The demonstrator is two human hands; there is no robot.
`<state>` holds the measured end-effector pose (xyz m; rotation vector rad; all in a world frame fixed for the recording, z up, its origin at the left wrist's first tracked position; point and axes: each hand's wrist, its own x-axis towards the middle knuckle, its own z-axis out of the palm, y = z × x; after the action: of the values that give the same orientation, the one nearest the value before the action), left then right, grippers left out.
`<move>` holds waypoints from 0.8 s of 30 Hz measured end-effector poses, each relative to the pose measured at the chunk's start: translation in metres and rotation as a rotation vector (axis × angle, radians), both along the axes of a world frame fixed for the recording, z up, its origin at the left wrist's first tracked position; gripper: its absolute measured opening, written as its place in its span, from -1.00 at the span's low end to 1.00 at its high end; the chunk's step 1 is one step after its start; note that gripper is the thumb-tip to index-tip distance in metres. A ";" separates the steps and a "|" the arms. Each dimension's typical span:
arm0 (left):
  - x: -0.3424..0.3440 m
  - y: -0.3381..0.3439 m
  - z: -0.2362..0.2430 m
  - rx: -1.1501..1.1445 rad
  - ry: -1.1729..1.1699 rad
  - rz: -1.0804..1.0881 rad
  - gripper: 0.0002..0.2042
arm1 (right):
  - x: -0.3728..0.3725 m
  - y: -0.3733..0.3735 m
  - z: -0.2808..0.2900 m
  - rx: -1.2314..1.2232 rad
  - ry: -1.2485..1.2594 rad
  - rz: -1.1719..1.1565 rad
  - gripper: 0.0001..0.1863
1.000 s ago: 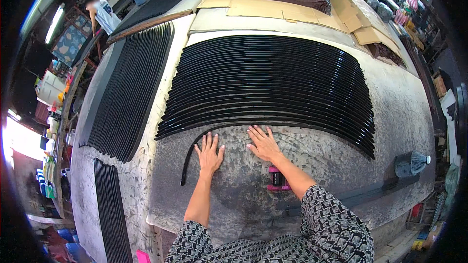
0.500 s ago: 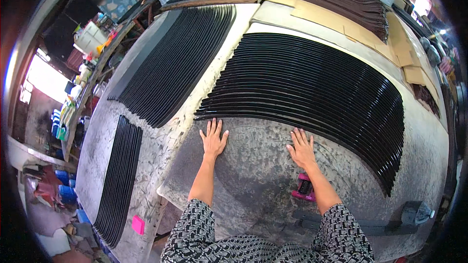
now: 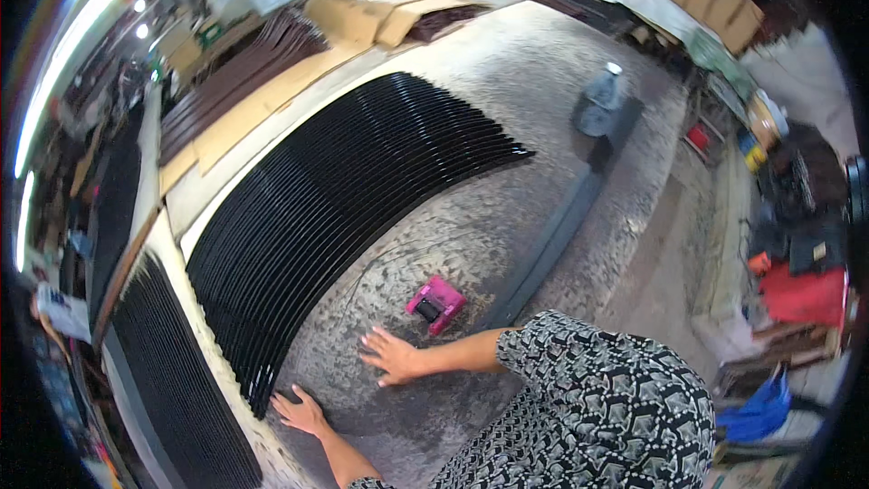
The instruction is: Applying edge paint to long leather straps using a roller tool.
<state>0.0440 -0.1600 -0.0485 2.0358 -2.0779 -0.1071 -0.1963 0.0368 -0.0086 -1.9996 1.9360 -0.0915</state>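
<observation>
A curved row of glossy black strips [image 3: 335,190] lies side by side on the stained grey tabletop. My left hand [image 3: 299,412] rests on the table with fingers spread, its fingertips by the near end of that row. Flat on the bare surface, fingers apart, is my right hand [image 3: 391,356]; it holds nothing. Just beyond it sits a pink holder-like tool [image 3: 436,305] with a dark roll-shaped middle. Long dark grey flat strips [image 3: 552,231] run from near my right forearm toward a clear plastic bottle [image 3: 599,104] at the far right.
A second set of black strips [image 3: 176,358] lies at the left on another pale table section. Brown strips [image 3: 235,81] and cardboard sheets [image 3: 262,118] lie along the far side. At the right, beyond the table edge, are a red cloth [image 3: 801,303] and a blue bag [image 3: 759,409].
The view has swung to the right, bringing the bottle, the grey strips and the floor beyond into fuller sight. Both hands remain spread on the table near the black strips.
</observation>
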 end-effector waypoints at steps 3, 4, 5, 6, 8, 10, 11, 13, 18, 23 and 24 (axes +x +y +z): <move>-0.011 0.001 -0.010 -0.072 0.076 -0.088 -0.39 | 0.011 0.063 0.011 -0.085 -0.356 -0.011 -0.32; 0.001 0.000 -0.018 -0.133 0.119 -0.146 -0.45 | 0.018 0.082 0.026 -0.086 -0.347 -0.060 -0.34; 0.008 0.001 -0.022 -0.191 0.164 -0.207 -0.50 | 0.018 0.105 0.039 -0.083 -0.336 -0.112 -0.36; 0.003 0.011 -0.023 -0.254 0.196 -0.252 -0.57 | 0.010 0.133 0.041 -0.167 -0.352 -0.230 -0.42; -0.014 0.050 -0.013 -0.212 0.251 -0.416 -0.60 | -0.019 0.190 0.057 -0.209 -0.388 -0.482 -0.55; -0.006 0.084 -0.025 -0.288 0.372 -0.460 -0.63 | -0.041 0.230 0.055 -0.330 -0.360 -0.818 -0.60; -0.015 0.112 -0.021 -0.236 0.443 -0.515 -0.64 | -0.058 0.254 0.043 -0.334 -0.306 -0.929 -0.61; -0.037 0.173 -0.001 -0.140 0.567 -0.605 -0.66 | -0.087 0.288 0.031 -0.352 -0.246 -1.081 -0.63; -0.065 0.277 0.016 0.027 0.652 -0.729 -0.70 | -0.135 0.298 0.030 -0.368 -0.253 -1.139 -0.66; -0.098 0.339 0.027 0.127 0.684 -0.843 -0.70 | -0.152 0.287 0.020 -0.315 -0.185 -0.781 -0.59; -0.104 0.342 0.029 0.132 0.675 -0.846 -0.70 | -0.151 0.284 0.017 -0.313 -0.194 -0.787 -0.59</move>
<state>-0.0597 0.1818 -0.0195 0.8204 -2.2845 -0.9307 -0.3472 0.3210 0.0079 -1.1909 2.5588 -0.7866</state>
